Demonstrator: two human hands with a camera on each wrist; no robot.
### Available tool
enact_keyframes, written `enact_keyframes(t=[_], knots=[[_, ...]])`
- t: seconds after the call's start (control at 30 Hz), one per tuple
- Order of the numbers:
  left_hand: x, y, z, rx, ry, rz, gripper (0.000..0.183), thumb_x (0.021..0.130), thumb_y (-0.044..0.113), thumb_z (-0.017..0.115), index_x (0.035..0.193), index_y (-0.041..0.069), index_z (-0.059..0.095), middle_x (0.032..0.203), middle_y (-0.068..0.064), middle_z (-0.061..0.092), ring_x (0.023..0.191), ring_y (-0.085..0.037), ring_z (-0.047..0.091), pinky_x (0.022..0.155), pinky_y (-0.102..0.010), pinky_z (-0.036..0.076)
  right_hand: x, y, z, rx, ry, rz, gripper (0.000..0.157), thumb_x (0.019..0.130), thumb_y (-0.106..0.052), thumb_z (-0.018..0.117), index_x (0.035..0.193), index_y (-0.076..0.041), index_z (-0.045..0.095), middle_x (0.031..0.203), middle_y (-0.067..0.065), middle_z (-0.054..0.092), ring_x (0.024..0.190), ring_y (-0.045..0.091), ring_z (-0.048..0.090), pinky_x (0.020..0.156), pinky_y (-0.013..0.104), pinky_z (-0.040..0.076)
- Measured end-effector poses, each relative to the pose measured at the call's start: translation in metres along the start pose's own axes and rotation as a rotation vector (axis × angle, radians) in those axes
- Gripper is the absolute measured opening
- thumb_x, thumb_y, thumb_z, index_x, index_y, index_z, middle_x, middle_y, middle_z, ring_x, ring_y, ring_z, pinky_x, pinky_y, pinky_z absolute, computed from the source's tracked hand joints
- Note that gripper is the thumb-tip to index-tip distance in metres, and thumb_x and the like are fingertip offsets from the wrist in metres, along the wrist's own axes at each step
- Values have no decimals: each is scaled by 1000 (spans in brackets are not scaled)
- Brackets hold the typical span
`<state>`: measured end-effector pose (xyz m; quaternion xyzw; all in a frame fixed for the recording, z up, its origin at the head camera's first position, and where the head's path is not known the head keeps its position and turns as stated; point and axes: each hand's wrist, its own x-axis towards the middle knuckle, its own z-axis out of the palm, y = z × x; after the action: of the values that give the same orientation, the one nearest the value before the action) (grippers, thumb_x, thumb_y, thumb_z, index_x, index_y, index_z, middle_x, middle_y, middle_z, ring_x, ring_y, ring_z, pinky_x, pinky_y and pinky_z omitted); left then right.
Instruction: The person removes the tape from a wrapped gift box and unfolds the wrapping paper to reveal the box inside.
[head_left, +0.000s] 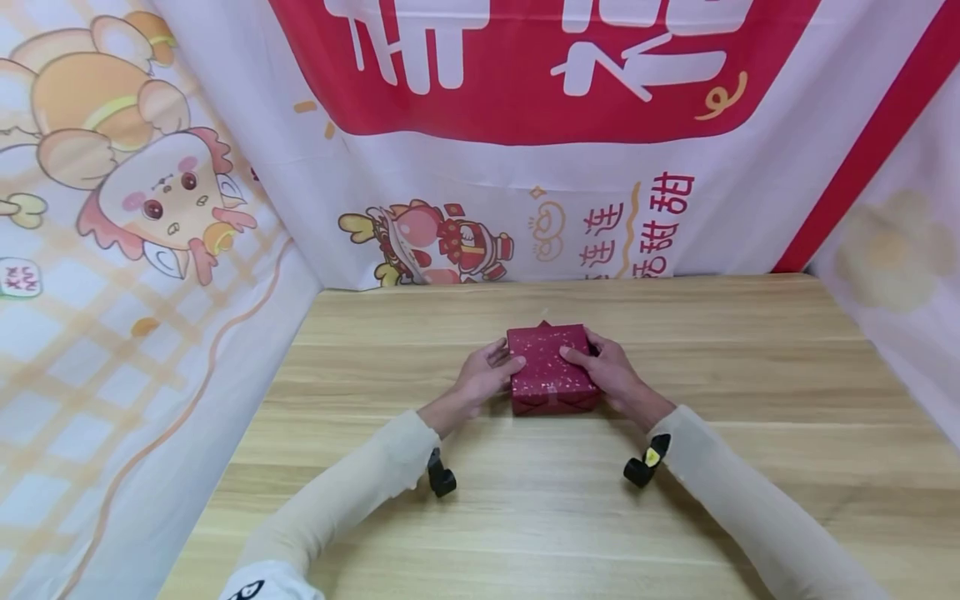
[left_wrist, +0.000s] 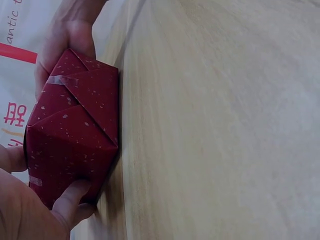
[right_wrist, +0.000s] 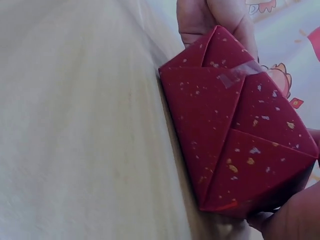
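Observation:
A small gift box [head_left: 552, 364] wrapped in dark red paper with pale and gold flecks is between both hands on the wooden table. My left hand [head_left: 482, 382] holds its left side, thumb on the top edge. On the opposite side my right hand [head_left: 617, 377] grips it, thumb also over the top. Folded paper flaps [left_wrist: 90, 95] and a strip of clear tape [right_wrist: 240, 75] show on the near end of the box. A small pointed bit of red paper [head_left: 545, 323] sticks up past the far edge. The fingers underneath are partly hidden.
The light wood table [head_left: 540, 517] runs back to a printed cloth [head_left: 480, 175] hanging behind it. Another cartoon-patterned cloth [head_left: 150, 333] hangs at the left. Black wrist cameras, left [head_left: 441, 477] and right [head_left: 641, 468], jut inward from the sleeves.

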<state>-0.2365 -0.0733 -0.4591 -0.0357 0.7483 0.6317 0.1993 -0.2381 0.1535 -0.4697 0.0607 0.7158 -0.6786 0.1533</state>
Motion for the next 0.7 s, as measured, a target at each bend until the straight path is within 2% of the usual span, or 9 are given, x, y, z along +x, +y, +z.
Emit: enact_keyframes(t=[0.13, 0.33, 0.5, 0.7], knots=[[-2, 1, 2, 1, 3, 1, 76, 93, 30, 68, 155, 16, 26, 157, -7, 38, 143, -26, 40, 112, -37, 43, -4, -3, -4, -49, 12, 0, 80, 95, -29, 65, 158, -17, 17, 164, 13, 21, 145, 33, 32, 114, 44, 40], [-1, 0, 1, 27, 19, -1, 73, 93, 31, 67, 154, 19, 30, 156, -4, 41, 141, -23, 43, 113, -37, 42, -8, -8, -7, -120, 39, -50, 75, 96, -24, 65, 156, -9, 23, 162, 17, 25, 149, 34, 25, 120, 44, 31], [1, -1, 1, 33, 17, 1, 73, 92, 31, 68, 154, 19, 31, 156, -4, 41, 141, -23, 43, 113, -37, 42, -9, -9, -8, -153, 60, -76, 72, 95, -22, 65, 155, -9, 28, 158, 17, 32, 147, 34, 31, 121, 46, 30], [1, -1, 2, 31, 19, 7, 74, 92, 31, 68, 154, 18, 30, 156, -5, 41, 142, -24, 42, 114, -37, 40, -11, -9, -9, -142, 74, -77, 69, 95, -20, 65, 153, -9, 31, 154, 18, 38, 143, 34, 36, 118, 45, 35]])
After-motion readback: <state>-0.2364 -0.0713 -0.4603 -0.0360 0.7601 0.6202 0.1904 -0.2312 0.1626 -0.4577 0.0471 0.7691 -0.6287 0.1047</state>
